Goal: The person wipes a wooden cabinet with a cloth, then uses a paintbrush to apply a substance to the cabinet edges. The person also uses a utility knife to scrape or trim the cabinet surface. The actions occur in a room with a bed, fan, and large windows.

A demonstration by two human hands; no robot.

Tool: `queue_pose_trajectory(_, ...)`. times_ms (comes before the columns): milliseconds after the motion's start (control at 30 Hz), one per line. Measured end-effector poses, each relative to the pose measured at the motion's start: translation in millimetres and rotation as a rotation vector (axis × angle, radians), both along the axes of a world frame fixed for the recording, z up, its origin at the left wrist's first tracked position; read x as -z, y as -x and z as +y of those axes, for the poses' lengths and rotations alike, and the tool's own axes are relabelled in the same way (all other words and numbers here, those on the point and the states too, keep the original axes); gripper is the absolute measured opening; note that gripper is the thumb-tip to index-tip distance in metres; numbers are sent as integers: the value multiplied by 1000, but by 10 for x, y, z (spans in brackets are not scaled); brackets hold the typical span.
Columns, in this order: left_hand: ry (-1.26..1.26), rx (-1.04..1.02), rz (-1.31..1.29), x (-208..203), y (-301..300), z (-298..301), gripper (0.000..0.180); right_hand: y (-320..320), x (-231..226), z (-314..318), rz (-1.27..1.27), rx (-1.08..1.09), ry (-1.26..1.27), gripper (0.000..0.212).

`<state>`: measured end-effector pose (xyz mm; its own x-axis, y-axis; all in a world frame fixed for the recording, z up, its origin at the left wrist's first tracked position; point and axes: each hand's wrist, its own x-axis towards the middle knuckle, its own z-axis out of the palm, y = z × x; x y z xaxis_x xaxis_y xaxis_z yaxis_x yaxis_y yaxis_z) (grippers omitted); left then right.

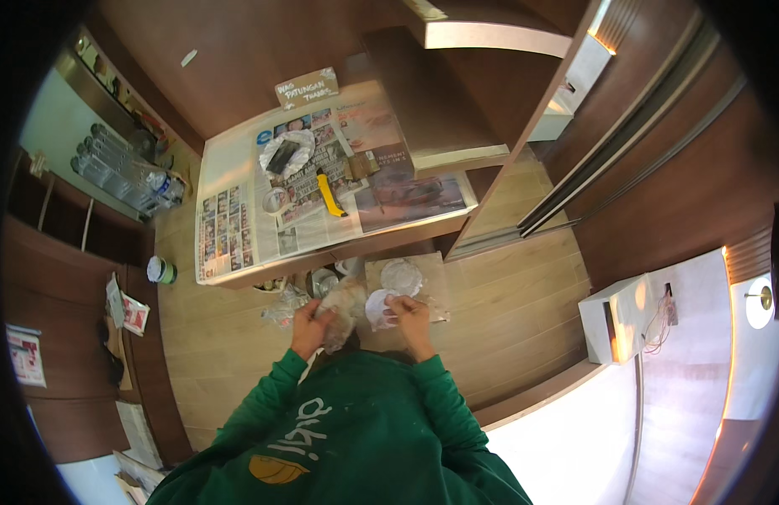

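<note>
Low in front of my green-sleeved body, my left hand (310, 330) is closed on the edge of a crumpled, see-through plastic bag (345, 305) with something pale in it. To the right, my right hand (412, 324) pinches a flat white piece (377, 308) between thumb and fingers; its exact kind is unclear. That piece lies over the near left part of a tan board (431, 271) on the floor. Just beyond it, a round, white, rough-surfaced disc (402, 276) rests on the same board.
A newspaper-covered platform (238, 259) stands ahead, with a yellow utility knife (329, 195), a foil-like white dish (287, 155) and a cardboard sign (308, 88). Small containers (324, 281) sit beneath its edge. A green-and-white can (161, 270) is left; a white box (621, 320) is right.
</note>
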<state>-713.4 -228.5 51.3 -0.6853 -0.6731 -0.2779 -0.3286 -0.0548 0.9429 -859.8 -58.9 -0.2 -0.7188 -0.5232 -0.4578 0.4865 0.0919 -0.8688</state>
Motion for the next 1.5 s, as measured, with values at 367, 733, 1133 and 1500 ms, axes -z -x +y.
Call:
queue_pose_trajectory(367,-975,-361,338,221,-855,-703,40,316,71,-63,25,-5,-69,22)
queue_pose_trajectory(733,-1088,-442,581,244,-851,-1116,50,917,300,-1177,305,-85,-227,17)
queue_pose_trajectory(1133,1,-86,101,-54,129,-3346,30,1836,434,-2302,1093,156,-749,27)
queue_pose_trajectory(1500,-417,36,137,-53,489,-3227,30,1937,599,-2425,998,71,-897,35)
